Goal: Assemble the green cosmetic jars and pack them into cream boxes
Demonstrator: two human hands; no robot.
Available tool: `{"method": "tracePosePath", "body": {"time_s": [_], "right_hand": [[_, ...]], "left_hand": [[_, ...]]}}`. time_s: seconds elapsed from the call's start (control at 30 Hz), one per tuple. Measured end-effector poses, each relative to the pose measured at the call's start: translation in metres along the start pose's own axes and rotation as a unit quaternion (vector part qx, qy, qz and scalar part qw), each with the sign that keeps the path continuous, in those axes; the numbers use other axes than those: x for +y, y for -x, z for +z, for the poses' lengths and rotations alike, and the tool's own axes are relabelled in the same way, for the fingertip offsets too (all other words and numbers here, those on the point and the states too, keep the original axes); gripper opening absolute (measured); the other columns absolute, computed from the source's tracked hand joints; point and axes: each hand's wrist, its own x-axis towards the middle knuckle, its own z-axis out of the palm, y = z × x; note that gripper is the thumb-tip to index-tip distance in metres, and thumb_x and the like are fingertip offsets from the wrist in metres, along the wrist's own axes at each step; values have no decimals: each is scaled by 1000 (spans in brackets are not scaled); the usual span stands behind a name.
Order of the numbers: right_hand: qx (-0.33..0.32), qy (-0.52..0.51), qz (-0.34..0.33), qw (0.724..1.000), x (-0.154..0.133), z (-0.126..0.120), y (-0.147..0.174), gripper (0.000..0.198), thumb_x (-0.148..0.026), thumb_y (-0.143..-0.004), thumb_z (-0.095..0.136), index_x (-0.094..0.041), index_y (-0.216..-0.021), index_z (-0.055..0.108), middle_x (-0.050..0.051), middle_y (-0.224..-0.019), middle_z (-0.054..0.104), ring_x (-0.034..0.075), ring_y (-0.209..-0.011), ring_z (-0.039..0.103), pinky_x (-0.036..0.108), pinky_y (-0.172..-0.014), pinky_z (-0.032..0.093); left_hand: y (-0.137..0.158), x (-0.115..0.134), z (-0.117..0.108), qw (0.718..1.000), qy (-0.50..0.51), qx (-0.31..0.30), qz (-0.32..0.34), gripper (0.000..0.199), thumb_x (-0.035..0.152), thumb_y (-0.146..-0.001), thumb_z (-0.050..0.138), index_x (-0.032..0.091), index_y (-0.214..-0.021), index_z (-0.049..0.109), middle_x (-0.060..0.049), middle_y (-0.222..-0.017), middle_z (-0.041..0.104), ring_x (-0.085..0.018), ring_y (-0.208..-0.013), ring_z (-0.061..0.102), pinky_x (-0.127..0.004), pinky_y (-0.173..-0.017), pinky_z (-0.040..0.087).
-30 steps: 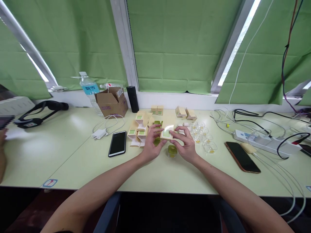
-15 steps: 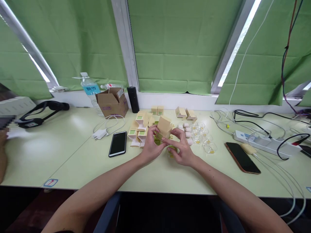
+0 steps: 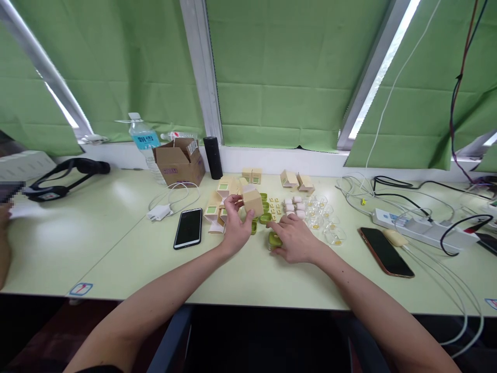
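My left hand (image 3: pixel 237 230) is closed around a small tan cardboard box (image 3: pixel 253 203), held up off the table. My right hand (image 3: pixel 297 239) is at a small clear container with a green top (image 3: pixel 275 239) on the table, thumb and forefinger on its near and far sides. Beyond it stand several green trays (image 3: pixel 265 218) in a column, with small yellow pieces (image 3: pixel 274 211) to their right. Pale pink blocks (image 3: pixel 299 206) and clear plastic cups (image 3: pixel 334 237) follow further right. Left of my left hand, more tan boxes (image 3: pixel 212 211) stand in a group, partly covered by it.
A phone (image 3: pixel 188 228) and a white charger (image 3: pixel 159 212) lie left, before a brown carton (image 3: pixel 180 165) and a water bottle (image 3: pixel 145 142). Right are another phone (image 3: pixel 386 252), a power strip (image 3: pixel 427 226) and loose cables. Another person's hand (image 3: pixel 4 215) shows at far left.
My hands were together on the tan box. My right hand has let go and moved down to the green-topped container; my left has carried the box slightly left and turned it.
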Motion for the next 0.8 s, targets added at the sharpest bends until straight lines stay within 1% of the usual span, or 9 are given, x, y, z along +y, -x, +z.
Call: {"method": "tracePosePath", "body": {"time_s": [0.1,0.17,0.23,0.37,0.47,0.53,0.63,0.7,0.8], "right_hand": [[9,-17,26,999,5,1,-2,54,-35,-78,81,-16,-126,63,11,-92,75,30,-89,68,41,-85,44],[56,-49,63,995,13,0,-4,50,-34,-80,79,-17,-124,63,10,-96,75,29,-90,69,41,-84,46],[132,-99,110,980,22,0,-5,45,-34,-82,77,-20,-121,63,9,-99,75,28,-88,69,41,-80,48],[308,-223,168,909,38,-2,-6,36,-35,-82,73,-23,-115,64,7,-106,75,25,-86,68,39,-75,53],[387,-290,179,857,43,-1,-7,37,-38,-83,73,-23,-116,64,7,-106,74,23,-84,66,39,-75,56],[416,-320,175,833,43,1,-8,39,-39,-84,72,-23,-119,64,7,-108,74,23,-87,67,40,-78,57],[434,-344,161,817,41,5,-9,42,-39,-86,72,-22,-123,63,9,-113,73,25,-95,68,41,-83,59],[439,-351,153,813,40,7,-9,42,-40,-88,71,-22,-126,62,10,-117,72,25,-99,69,41,-85,60],[448,-358,144,807,37,9,-8,43,-40,-90,70,-22,-128,61,11,-121,71,26,-103,69,40,-86,60]], "left_hand": [[0,0,0,1000,6,-13,5,53,42,-92,70,28,-127,34,-11,-132,49,-24,-120,60,-44,-101,51],[0,0,-1,1000,-7,-21,0,54,41,-92,70,28,-129,33,-11,-130,53,-25,-122,59,-46,-103,49],[0,0,-2,999,-21,-33,-10,55,40,-91,71,28,-130,34,-11,-127,56,-25,-123,58,-47,-105,48],[4,2,-3,993,5,-112,-34,55,38,-91,72,28,-132,36,-11,-125,62,-25,-120,61,-44,-101,51],[10,3,-4,976,37,-207,-47,56,34,-92,72,29,-136,39,-13,-127,66,-25,-118,64,-40,-91,57],[14,4,-5,963,27,-266,-33,54,28,-92,71,30,-138,43,-14,-127,68,-26,-117,66,-40,-87,59],[18,4,-6,946,-21,-324,8,57,17,-92,67,33,-141,45,-14,-127,69,-29,-120,67,-43,-88,60],[18,4,-6,941,-46,-334,32,61,11,-92,61,33,-145,42,-14,-130,68,-30,-125,66,-47,-94,59],[17,3,-6,946,-68,-310,66,70,5,-86,57,32,-148,38,-15,-141,61,-32,-139,57,-55,-108,51]]}}
